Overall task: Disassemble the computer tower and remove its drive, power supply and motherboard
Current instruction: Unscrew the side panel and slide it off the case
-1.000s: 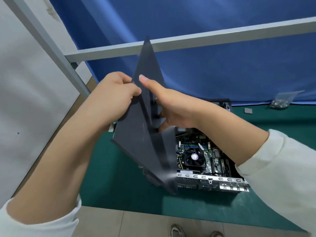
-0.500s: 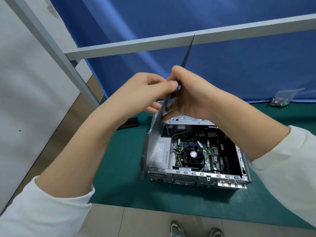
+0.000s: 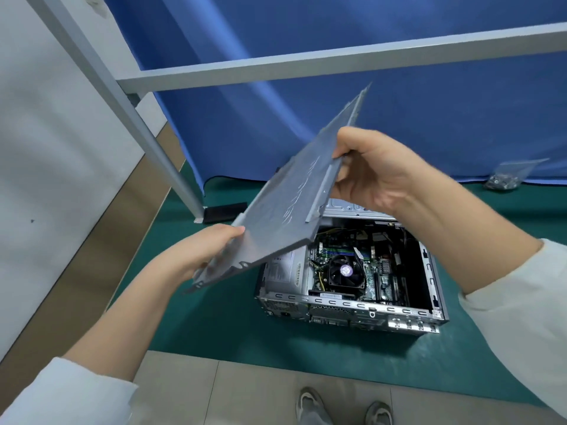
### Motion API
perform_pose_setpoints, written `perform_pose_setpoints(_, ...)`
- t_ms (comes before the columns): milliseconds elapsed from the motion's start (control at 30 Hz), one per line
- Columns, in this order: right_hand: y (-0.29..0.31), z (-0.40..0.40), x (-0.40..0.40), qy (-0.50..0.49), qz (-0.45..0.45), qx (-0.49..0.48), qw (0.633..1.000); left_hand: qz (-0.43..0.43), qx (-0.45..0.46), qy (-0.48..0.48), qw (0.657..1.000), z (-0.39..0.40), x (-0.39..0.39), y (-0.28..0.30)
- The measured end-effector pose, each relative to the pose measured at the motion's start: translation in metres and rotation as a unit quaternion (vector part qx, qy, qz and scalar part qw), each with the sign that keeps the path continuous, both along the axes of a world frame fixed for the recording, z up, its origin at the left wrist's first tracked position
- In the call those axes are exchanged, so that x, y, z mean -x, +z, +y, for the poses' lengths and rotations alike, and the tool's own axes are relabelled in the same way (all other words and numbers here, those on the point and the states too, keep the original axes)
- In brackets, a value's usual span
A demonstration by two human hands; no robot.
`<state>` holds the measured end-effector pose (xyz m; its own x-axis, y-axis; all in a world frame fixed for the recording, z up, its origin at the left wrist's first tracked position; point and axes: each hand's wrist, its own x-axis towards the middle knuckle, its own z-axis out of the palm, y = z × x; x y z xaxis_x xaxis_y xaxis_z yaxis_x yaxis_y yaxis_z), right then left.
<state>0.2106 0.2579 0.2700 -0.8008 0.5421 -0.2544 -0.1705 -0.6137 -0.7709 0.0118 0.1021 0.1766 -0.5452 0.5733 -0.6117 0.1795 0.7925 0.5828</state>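
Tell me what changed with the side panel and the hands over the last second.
The side panel turned from dark face, through edge-on, to its grey inner face, and tilted flatter over the open tower. The left hand slid down to the panel's lower corner; the right hand grips its upper edge. Both hands kept hold. The tower stayed on the green mat.

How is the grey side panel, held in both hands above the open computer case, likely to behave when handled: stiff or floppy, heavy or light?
The side panel probably stays stiff: it spans flat between the left hand and right hand without sagging. It seems fairly light, gripped only at its edges. Its thin edges and tabs may be sharp.
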Motion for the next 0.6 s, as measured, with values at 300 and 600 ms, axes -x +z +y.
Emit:
perform_pose_setpoints(300, -0.086, -0.039, 0.053, 0.055, -0.051, 0.087, 0.993, -0.004, 0.073, 0.173, 0.982, -0.057, 0.048, -0.078)
perform_pose_setpoints(600, -0.154, -0.07, 0.099, 0.06, -0.075, 0.169, 0.981, 0.027, 0.056, 0.287, 0.956, -0.078, 0.109, -0.139)
